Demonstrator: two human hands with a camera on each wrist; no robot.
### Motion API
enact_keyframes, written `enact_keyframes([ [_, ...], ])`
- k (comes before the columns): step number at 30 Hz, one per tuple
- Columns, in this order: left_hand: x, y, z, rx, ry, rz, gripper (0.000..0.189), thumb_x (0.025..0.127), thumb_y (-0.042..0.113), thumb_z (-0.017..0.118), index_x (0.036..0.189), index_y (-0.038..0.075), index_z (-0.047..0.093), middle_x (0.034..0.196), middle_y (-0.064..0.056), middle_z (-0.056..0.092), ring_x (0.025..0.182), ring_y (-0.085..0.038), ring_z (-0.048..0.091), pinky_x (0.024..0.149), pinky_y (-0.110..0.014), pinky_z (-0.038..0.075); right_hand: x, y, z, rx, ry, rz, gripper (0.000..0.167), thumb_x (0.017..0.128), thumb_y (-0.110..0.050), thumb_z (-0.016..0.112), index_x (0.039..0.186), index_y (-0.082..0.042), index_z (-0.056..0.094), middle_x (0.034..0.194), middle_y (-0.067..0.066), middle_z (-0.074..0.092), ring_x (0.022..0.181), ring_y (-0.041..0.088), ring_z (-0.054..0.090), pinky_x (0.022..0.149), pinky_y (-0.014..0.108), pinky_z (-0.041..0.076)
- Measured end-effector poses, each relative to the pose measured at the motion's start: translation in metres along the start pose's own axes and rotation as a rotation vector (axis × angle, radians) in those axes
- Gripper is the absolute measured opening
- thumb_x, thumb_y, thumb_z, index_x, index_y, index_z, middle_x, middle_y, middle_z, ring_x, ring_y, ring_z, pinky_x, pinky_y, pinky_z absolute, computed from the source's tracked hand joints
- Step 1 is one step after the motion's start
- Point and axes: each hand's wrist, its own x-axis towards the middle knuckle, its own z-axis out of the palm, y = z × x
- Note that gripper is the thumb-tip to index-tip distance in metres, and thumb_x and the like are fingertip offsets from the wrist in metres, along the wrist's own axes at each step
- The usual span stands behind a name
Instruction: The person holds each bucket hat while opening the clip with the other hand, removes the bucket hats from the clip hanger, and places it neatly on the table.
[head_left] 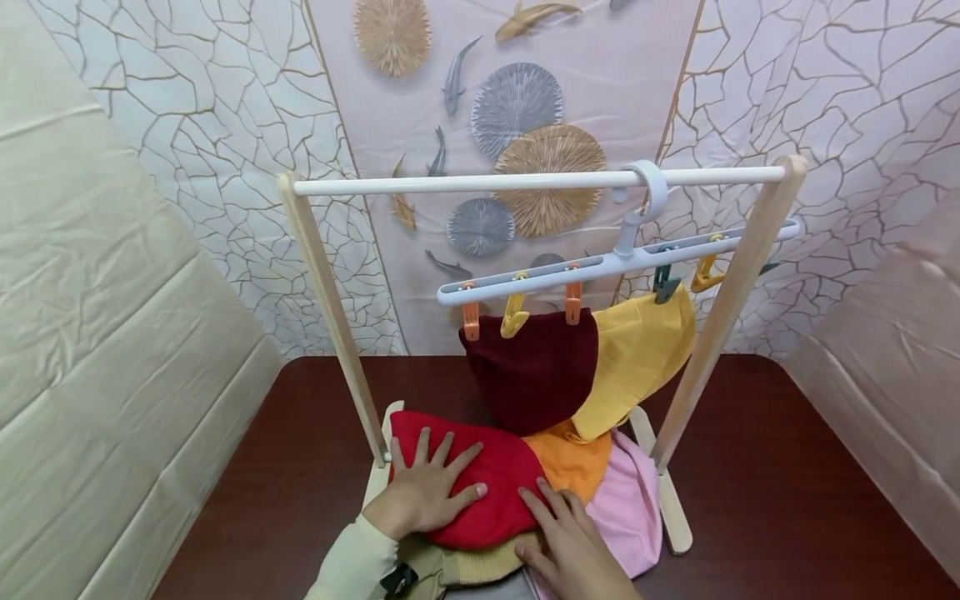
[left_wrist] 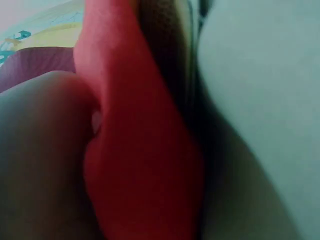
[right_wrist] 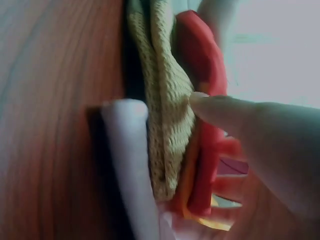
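My left hand (head_left: 426, 493) lies spread on a red cloth piece (head_left: 504, 458) with a rounded edge. At its lower right edge, my right hand (head_left: 573, 546) touches the red cloth with extended fingers. Seen from the right wrist, the thumb (right_wrist: 215, 106) rests against a tan knitted piece (right_wrist: 167, 100) under the red one. Orange cloth (head_left: 573, 457), pink cloth (head_left: 630, 508) and a grey piece (head_left: 491, 590) also lie in the pile. The left wrist view is mostly filled by red cloth (left_wrist: 135, 150), close and blurred.
A wooden stand with a white rod (head_left: 465, 183) straddles the pile. From the rod hangs a tilted light-blue clip hanger (head_left: 626, 263). Its coloured clips hold a maroon cloth piece (head_left: 536, 367) and a yellow one (head_left: 637, 350). Beneath everything is a dark brown table (head_left: 787, 483).
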Motion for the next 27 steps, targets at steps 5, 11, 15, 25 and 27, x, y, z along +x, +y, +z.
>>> enact_keyframes([
  [5,-0.005,0.007,-0.008,0.081,0.091,0.046,0.065,0.104,0.060,0.055,0.160,0.027,0.048,0.162,-0.018,0.045,0.153,-0.047,0.032,0.116,-0.081,0.013,-0.005,0.004,-0.015,0.123,0.188,-0.015,0.042,0.095,-0.022,0.080,0.134,-0.009,0.070,0.142,0.018,0.060,0.124,0.035,0.058,0.095,0.053,0.054],
  [11,-0.029,0.057,-0.071,0.020,0.747,0.352,0.027,0.099,0.029,0.073,0.122,0.016,0.076,0.116,-0.002,0.075,0.106,-0.020,0.071,0.088,-0.043,0.057,-0.002,0.009,-0.045,0.171,0.455,-0.031,0.038,0.089,-0.003,0.080,0.125,-0.013,0.072,0.138,0.010,0.063,0.135,0.036,0.051,0.114,0.027,0.034],
  [15,-0.042,0.095,-0.130,-0.009,1.151,0.546,0.019,0.096,0.019,0.075,0.114,0.012,0.078,0.114,-0.003,0.074,0.105,-0.023,0.069,0.085,-0.041,0.054,-0.002,0.011,-0.055,0.218,0.524,-0.008,0.036,0.087,0.004,0.080,0.119,-0.013,0.074,0.132,0.008,0.065,0.150,0.023,0.037,0.117,0.011,0.021],
  [25,-0.004,0.110,-0.186,0.298,1.201,0.269,0.031,0.102,0.018,0.071,0.133,0.015,0.073,0.131,-0.005,0.072,0.118,-0.029,0.065,0.103,-0.047,0.046,-0.007,0.010,-0.060,0.245,0.622,-0.003,0.028,0.089,0.008,0.075,0.111,-0.011,0.076,0.128,0.003,0.068,0.149,0.001,0.037,0.098,0.012,0.041],
  [27,-0.001,0.108,-0.185,0.299,1.202,0.257,0.029,0.100,0.015,0.074,0.129,0.015,0.075,0.123,-0.004,0.075,0.110,-0.028,0.067,0.099,-0.046,0.048,-0.006,0.010,-0.064,0.235,0.638,-0.009,0.028,0.089,0.009,0.075,0.111,-0.009,0.076,0.127,0.005,0.068,0.144,0.004,0.044,0.103,0.012,0.039],
])
